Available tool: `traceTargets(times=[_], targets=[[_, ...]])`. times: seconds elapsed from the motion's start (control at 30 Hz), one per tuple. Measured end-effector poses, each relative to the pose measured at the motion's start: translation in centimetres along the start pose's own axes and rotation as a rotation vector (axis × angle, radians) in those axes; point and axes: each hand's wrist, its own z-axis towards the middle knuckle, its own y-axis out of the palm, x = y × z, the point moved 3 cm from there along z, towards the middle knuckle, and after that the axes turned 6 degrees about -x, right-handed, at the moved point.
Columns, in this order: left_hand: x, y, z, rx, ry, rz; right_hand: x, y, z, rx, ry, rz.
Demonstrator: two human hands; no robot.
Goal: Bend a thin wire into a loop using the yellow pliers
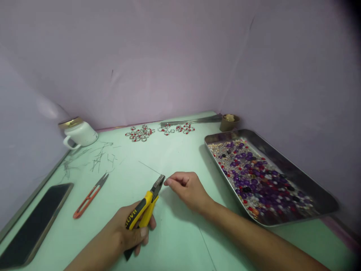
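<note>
My left hand (124, 227) is wrapped around the yellow and black handles of a pair of pliers (148, 203), whose metal jaws point up and away. A thin wire (148, 167) sticks out to the far left of the jaws. Just right of the jaw tips, my right hand (188, 190) pinches with thumb and forefinger; the wire appears to run into that pinch, though the fingers cover it. Another thin wire length (207, 246) comes out below my right wrist toward the near edge. Red-handled thread snips (90, 197) lie to the left of my left hand.
A metal tray (293, 165) of mixed beads stands at right, beside a small brown cup (229, 123). Linked red-beaded pieces (140, 133) and a wire bundle (194, 121) lie at the back. Wire scraps (97, 160), a white mug (81, 134) and a phone (35, 226) are at left.
</note>
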Motion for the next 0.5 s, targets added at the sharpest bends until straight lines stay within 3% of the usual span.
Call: traceTargets(times=[0.27, 0.4, 0.5], targets=[[0.8, 0.3, -0.4, 0.096, 0.019, 0.120, -0.4, -0.3, 0.1, -0.043, 0.018, -0.052], [1.3, 0.2, -0.8, 0.235, 0.016, 0.300, -0.4, -0.2, 0.1, -0.054, 0.014, -0.073], [0.4, 0.1, -0.6, 0.370, 0.088, 0.477, -0.2, 0.0, 0.1, -0.040, 0.049, -0.071]])
